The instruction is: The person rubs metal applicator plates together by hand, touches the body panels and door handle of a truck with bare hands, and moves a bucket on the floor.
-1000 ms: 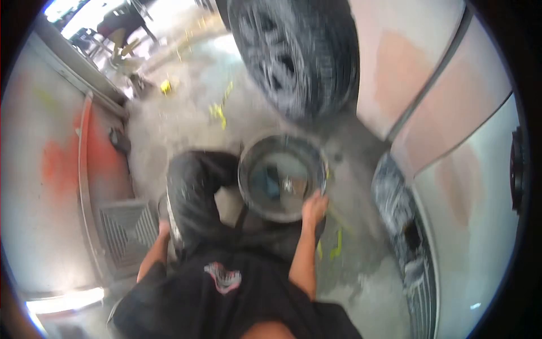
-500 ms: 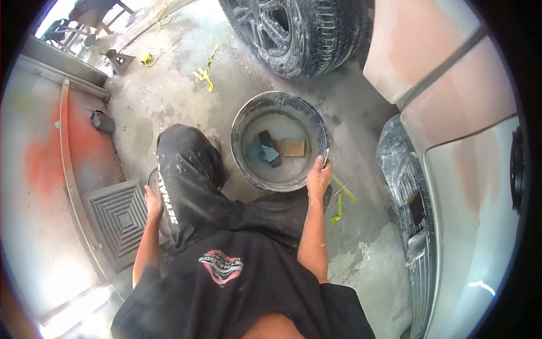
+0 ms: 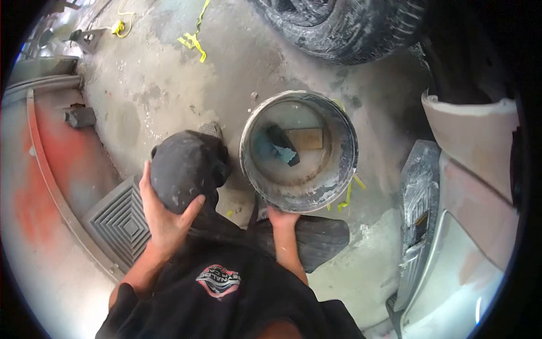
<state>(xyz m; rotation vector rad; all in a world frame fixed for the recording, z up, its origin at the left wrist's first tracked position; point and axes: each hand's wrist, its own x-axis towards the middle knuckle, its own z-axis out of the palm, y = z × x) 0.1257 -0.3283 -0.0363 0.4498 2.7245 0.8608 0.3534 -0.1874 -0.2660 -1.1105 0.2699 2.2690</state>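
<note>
A round grey-stained bucket (image 3: 354, 148) stands in front of me, with cloudy water inside. In it lie a tan rectangular block (image 3: 305, 139), a dark block (image 3: 275, 135) and a ragged light-blue piece (image 3: 285, 153). My right hand (image 3: 282, 218) is at the bucket's near side, below the rim; its fingers go out of sight behind the wall. My left hand (image 3: 164, 221) rests on my bent left knee (image 3: 183, 164), thumb and fingers spread around the dark trouser cloth, holding no object.
A dusty tyre (image 3: 361, 34) stands beyond the bucket. Car body panels (image 3: 468, 226) and a dusty dark trim part (image 3: 419, 198) are at right. At left are a red-sprayed panel (image 3: 62, 169), a square grille (image 3: 121, 223) and a dark block (image 3: 81, 116). Yellow tape (image 3: 195, 45) lies on the floor.
My right hand has moved from the bucket's right rim to its near side. My left hand has come from beside my leg onto the knee. The view has shifted.
</note>
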